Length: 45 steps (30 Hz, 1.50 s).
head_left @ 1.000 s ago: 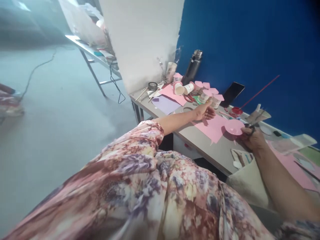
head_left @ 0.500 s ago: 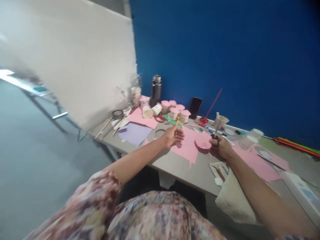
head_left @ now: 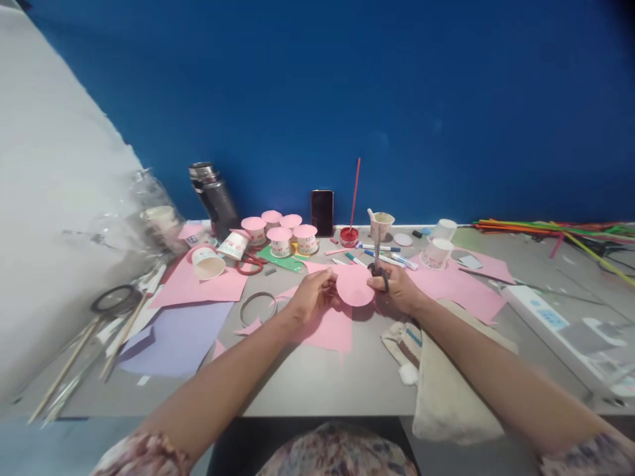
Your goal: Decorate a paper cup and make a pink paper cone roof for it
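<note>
At centre, the right hand (head_left: 399, 289) grips scissors (head_left: 378, 268) and a pink paper disc (head_left: 354, 289); the left hand (head_left: 313, 295) curls at its nine-o'clock edge, grip unclear. Toward eleven, five paper cups (head_left: 280, 245) look done, disc-topped; two plain cups (head_left: 436, 254) toward two lack discs.

The left forearm (head_left: 233, 377) and right forearm (head_left: 496, 363), both bare, stretch forward and slant inward, bringing the hands close together but apart, nearly level. The left hand (head_left: 313, 294) points toward the right one, its fingers bent inward and partly hidden; its grip cannot be made out. The right hand (head_left: 397, 287) is closed in a grip, its fingertips facing the left, its wrist (head_left: 421, 304) nearly in line with the forearm behind.
</note>
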Tool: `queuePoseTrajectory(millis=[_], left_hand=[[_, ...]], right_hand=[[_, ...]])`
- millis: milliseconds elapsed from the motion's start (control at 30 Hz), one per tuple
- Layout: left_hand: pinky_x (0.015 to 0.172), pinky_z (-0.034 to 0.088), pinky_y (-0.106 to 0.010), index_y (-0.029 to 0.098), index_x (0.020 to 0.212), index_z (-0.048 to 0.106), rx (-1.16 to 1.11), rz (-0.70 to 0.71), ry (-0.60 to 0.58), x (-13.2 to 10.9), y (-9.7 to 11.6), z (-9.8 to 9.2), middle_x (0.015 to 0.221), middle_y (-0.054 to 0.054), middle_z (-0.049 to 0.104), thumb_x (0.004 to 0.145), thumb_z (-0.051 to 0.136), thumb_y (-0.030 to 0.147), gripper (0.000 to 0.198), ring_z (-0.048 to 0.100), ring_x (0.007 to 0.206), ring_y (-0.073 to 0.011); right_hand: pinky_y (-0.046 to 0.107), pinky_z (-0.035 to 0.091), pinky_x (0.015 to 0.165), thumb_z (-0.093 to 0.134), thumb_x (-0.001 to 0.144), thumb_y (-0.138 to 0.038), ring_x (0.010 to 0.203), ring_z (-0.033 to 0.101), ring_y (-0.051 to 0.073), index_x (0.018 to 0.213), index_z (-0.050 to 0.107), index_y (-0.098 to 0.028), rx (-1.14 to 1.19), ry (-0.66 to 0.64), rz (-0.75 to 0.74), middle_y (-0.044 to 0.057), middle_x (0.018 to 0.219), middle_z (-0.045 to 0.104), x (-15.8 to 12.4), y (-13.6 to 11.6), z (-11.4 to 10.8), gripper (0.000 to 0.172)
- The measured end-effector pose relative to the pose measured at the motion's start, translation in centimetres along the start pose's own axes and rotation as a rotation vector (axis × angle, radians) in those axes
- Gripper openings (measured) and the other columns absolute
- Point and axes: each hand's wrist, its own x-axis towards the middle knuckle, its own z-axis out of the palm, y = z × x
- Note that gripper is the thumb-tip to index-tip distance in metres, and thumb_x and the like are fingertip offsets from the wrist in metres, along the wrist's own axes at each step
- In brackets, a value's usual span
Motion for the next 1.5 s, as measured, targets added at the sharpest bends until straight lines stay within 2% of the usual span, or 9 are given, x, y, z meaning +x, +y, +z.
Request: queuePoseTrajectory(millis=[233,633,867,967,1100,1200,1300,1400,1500], left_hand=[[0.046,0.046,-0.022,0.017,0.063,0.055,0.039,0.005,0.02,-0.3,-1.1,0.1,0.056,0.006,0.048,0.071,0.084,0.029,0.032,0.049,0.046,-0.0079],[0.044,0.047,-0.025,0.021,0.062,0.049,0.141,0.045,0.062,-0.2,-1.0,0.0,0.053,0.007,0.045,0.07,0.082,0.036,0.037,0.05,0.043,-0.01],[0.048,0.043,-0.023,0.02,0.063,0.057,0.323,0.084,0.103,-0.6,-0.2,-0.4,0.051,0.003,0.053,0.074,0.081,0.032,0.029,0.051,0.049,-0.0119],[0.058,0.045,-0.022,0.02,0.067,0.063,0.472,0.301,0.227,-1.1,0.9,-0.8,0.062,0.003,0.059,0.077,0.079,0.025,0.019,0.053,0.06,-0.0119],[0.08,0.052,-0.029,0.021,0.083,0.065,0.879,0.934,0.297,-2.5,2.4,-0.8,0.083,-0.001,0.069,0.087,0.07,0.02,0.007,0.064,0.081,-0.0164],[0.085,0.055,-0.031,0.022,0.094,0.064,1.042,1.202,0.185,-3.5,3.0,0.5,0.093,-0.004,0.073,0.091,0.064,0.011,0.011,0.069,0.092,-0.018],[0.09,0.057,-0.035,0.023,0.104,0.064,1.167,1.325,-0.083,-3.8,2.7,3.0,0.102,-0.008,0.077,0.09,0.064,0.008,0.02,0.073,0.102,-0.0208],[0.094,0.056,-0.039,0.025,0.106,0.065,1.151,1.345,-0.313,-3.0,1.2,6.2,0.109,-0.009,0.079,0.092,0.062,0.012,0.02,0.074,0.109,-0.0232],[0.105,0.05,-0.044,0.024,0.099,0.069,1.176,1.166,-0.573,-1.7,-1.5,9.2,0.121,-0.011,0.079,0.097,0.057,0.015,0.015,0.071,0.122,-0.0268]], right_hand=[[0.025,0.033,0.055,0.086,0.063,-0.03,0.058,0.048,0.011,0.075,0.066,-0.017,-0.003,-0.043,0.076,-0.004,0.066,0.059,-0.1,0.1,0.2,0.027],[0.023,0.034,0.048,0.086,0.059,-0.031,0.051,0.05,0.011,0.072,0.065,-0.017,-0.029,-0.037,0.107,-0.004,0.059,0.06,-0.3,-1.3,0.6,0.027],[0.024,0.04,0.049,0.085,0.059,-0.029,0.052,0.054,0.013,0.077,0.069,-0.018,-0.043,0.007,0.116,-0.002,0.061,0.064,-0.7,-2.0,0.8,0.026],[0.024,0.04,0.05,0.085,0.063,-0.03,0.054,0.054,0.012,0.081,0.071,-0.018,-0.041,0.08,0.087,-0.002,0.066,0.066,-0.4,-2.0,0.3,0.026],[0.023,0.032,0.046,0.087,0.062,-0.033,0.052,0.047,0.009,0.081,0.071,-0.017,0.003,0.221,0.023,-0.002,0.064,0.062,0.5,-1.8,-0.9,0.029],[0.022,0.028,0.043,0.088,0.062,-0.038,0.05,0.042,0.007,0.078,0.069,-0.016,0.052,0.298,-0.025,-0.001,0.064,0.063,1.0,-2.0,-2.0,0.033],[0.022,0.027,0.042,0.088,0.063,-0.041,0.049,0.038,0.006,0.073,0.066,-0.017,0.088,0.337,-0.087,-0.001,0.064,0.062,1.4,-2.9,-3.6,0.034],[0.021,0.027,0.041,0.089,0.062,-0.044,0.048,0.037,0.005,0.071,0.062,-0.019,0.092,0.4,-0.153,-0.003,0.063,0.06,1.8,-4.4,-6.0,0.038],[0.02,0.026,0.041,0.09,0.061,-0.043,0.048,0.036,0.005,0.072,0.06,-0.02,0.056,0.469,-0.243,-0.004,0.063,0.06,1.9,-6.2,-9.1,0.04]])
